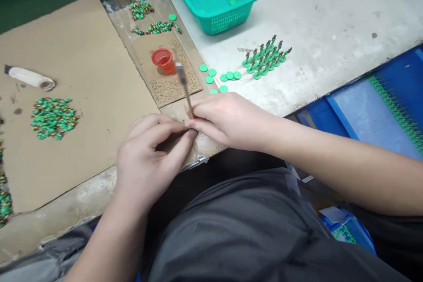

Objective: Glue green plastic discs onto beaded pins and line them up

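Note:
My right hand (228, 119) is closed around a thin brush-like stick (187, 90), whose blurred grey end points up and away. My left hand (148, 147) is pinched at the fingertips, touching the right fingertips near the table edge; what it holds is too hidden to name. Just beyond the hands, a red cup (167, 64) stands on a speckled cardboard piece (176, 86). Loose green discs (223, 89) lie right of that cardboard. Further right, small dark-topped figures stand upright on green discs (264, 70).
A green basket (224, 24) with a few discs stands at the back. On the left cardboard (99, 83) lie a pile of small green pieces (54, 116) and a white tube (29, 77). More pieces (160, 27) lie behind the cup. Blue containers (376, 110) are at right, below the table.

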Available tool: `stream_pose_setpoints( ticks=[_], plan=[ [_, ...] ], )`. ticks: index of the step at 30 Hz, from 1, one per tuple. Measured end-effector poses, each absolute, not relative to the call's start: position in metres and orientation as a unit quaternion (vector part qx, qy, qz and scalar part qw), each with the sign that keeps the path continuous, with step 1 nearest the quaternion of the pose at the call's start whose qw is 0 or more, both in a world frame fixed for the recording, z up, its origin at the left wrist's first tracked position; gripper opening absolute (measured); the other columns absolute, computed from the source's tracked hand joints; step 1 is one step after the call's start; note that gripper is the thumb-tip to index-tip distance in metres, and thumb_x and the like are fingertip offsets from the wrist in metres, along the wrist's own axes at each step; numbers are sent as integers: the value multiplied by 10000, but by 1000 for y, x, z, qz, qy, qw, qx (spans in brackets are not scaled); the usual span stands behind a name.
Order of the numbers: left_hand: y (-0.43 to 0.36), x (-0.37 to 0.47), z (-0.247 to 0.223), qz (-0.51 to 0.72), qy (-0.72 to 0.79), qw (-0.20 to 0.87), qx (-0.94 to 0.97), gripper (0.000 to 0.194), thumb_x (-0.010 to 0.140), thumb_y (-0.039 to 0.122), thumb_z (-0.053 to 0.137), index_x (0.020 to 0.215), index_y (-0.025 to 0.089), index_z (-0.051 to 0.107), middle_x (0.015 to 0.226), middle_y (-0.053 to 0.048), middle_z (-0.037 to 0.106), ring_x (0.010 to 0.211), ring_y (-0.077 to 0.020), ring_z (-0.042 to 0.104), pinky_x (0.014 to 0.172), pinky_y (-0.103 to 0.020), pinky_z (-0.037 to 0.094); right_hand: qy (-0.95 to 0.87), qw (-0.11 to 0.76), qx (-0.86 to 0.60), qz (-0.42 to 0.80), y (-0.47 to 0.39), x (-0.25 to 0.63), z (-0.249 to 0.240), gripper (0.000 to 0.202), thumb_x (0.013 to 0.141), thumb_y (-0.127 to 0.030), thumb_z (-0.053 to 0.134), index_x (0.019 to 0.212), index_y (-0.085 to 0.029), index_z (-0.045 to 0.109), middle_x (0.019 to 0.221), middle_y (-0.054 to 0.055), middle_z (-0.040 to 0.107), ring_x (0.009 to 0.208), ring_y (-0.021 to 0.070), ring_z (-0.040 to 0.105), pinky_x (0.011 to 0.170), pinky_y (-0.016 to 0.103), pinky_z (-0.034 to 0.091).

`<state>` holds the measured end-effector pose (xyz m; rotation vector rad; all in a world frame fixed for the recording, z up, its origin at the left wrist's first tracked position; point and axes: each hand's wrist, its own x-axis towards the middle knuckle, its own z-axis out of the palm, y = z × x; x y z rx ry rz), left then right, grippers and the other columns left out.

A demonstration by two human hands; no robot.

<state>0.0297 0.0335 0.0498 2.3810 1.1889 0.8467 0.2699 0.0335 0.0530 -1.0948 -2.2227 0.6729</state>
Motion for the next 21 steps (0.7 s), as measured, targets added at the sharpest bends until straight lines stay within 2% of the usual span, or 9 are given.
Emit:
stream_pose_setpoints(
  ticks=[5, 9, 12, 14, 18, 21],
  plan=[
    [33, 24, 54, 272, 435, 199, 835, 140, 1086, 354, 802, 1179, 332, 904, 1082, -10, 856, 993, -199, 805, 954, -345, 615, -700, 449, -502, 238, 7, 278, 43, 309, 1226, -342, 649, 953, -210, 710, 928, 25, 774, 822, 179, 709, 809, 307, 553],
    [31, 24, 55, 271, 459, 249, 809, 245, 1061, 358, 785, 1288, 356, 877, 1134, -17, 857, 973, -201, 787, 916, -346, 620, -664, 502, -504, 231, -6, 281, 36, 273, 1192, -289, 692, 933, -210, 722, 894, 6, 773, 754, 149, 682, 770, 282, 545],
    [30, 29, 56, 301, 466, 248, 794, 151, 1044, 415, 831, 1155, 336, 897, 1050, -17, 856, 936, -202, 769, 906, -353, 607, -669, 498, -504, 225, -5, 280, 36, 278, 1183, -276, 699, 918, -203, 741, 885, 14, 783, 760, 153, 699, 762, 279, 546],
    [31, 32, 59, 321, 488, 289, 759, 139, 1043, 430, 830, 1027, 312, 901, 985, -19, 860, 871, -191, 762, 842, -338, 605, -674, 486, -508, 226, -4, 280, 36, 269, 1177, -274, 700, 924, -204, 756, 892, 24, 798, 769, 163, 714, 756, 284, 554],
    [33, 31, 76, 334, 511, 391, 689, 316, 1048, 541, 788, 929, 264, 882, 875, -49, 857, 727, -195, 766, 685, -309, 629, -677, 490, -502, 225, -7, 279, 39, 260, 1162, -262, 709, 911, -215, 757, 904, 40, 824, 762, 181, 740, 761, 302, 592],
    [32, 28, 94, 336, 507, 376, 699, 464, 1032, 675, 792, 850, 255, 865, 803, -67, 833, 707, -214, 772, 655, -314, 647, -682, 489, -494, 227, -9, 278, 40, 257, 1158, -248, 700, 909, -231, 760, 893, 41, 832, 771, 201, 765, 775, 323, 626]
  ],
)
